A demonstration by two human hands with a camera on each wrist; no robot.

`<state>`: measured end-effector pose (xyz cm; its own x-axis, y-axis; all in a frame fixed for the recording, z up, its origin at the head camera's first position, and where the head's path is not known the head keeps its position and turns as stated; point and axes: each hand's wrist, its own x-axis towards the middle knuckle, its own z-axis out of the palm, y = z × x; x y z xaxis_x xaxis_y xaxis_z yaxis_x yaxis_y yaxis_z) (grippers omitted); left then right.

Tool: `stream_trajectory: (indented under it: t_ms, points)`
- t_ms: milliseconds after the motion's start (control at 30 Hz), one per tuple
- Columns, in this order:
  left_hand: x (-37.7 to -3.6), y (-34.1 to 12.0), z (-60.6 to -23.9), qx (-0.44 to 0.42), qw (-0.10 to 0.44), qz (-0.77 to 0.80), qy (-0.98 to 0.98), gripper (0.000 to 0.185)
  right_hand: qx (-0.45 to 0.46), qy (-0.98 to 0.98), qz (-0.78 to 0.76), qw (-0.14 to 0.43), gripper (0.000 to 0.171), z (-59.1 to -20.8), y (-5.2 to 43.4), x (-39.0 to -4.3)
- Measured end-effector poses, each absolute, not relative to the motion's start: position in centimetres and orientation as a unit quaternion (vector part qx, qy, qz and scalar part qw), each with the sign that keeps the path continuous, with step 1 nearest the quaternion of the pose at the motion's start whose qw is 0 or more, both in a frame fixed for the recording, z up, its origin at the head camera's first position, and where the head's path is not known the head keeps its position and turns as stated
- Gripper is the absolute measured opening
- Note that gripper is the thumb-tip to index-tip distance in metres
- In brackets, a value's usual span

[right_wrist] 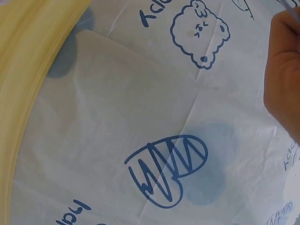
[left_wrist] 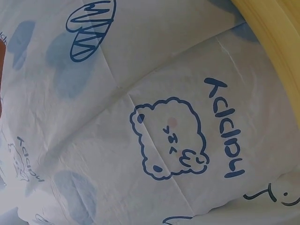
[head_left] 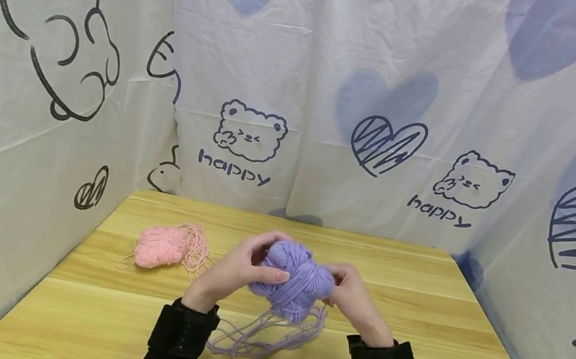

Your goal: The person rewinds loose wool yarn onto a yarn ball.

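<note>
A ball of purple yarn (head_left: pixel 296 277) is held up over the middle of the table in the head view. My left hand (head_left: pixel 238 265) grips its left side, the thumb lying across the front and the fingers behind. On the ball's right side my right hand (head_left: pixel 356 298) pinches the yarn with bent fingers, their tips partly hidden. Loose purple strands (head_left: pixel 263 344) hang and loop below the ball. In the right wrist view, part of the right hand (right_wrist: pixel 283 75) shows at the right edge; the left wrist view shows mostly the curtain.
A skein of pink yarn (head_left: pixel 160 247) lies on the wooden table (head_left: pixel 437 338) at the left, its loose strands (head_left: pixel 195 249) trailing toward my left wrist. White printed curtains (head_left: pixel 325 117) enclose the table at the back and both sides.
</note>
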<state>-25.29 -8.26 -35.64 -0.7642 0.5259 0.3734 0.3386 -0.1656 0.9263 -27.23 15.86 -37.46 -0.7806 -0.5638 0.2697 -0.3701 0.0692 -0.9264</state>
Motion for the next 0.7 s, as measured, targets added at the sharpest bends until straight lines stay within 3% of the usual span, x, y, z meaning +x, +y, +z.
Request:
stream_trajectory:
  t_ms: [133,433,700]
  points:
    - [-25.4,-8.3,-35.7,0.339,0.074,0.669,0.657,0.045,-0.295,0.735,-0.608,0.06,0.008,-37.3,15.9,-27.4]
    - [-25.6,-8.5,-35.9,0.341,0.087,0.648,0.676,0.044,-0.255,0.727,-0.638,0.015,0.022,-36.8,15.5,-27.0]
    - [-25.9,-8.5,-36.1,0.302,0.061,0.645,0.7,0.038,-0.254,0.707,-0.66,-0.026,0.02,-36.1,15.6,-26.3]
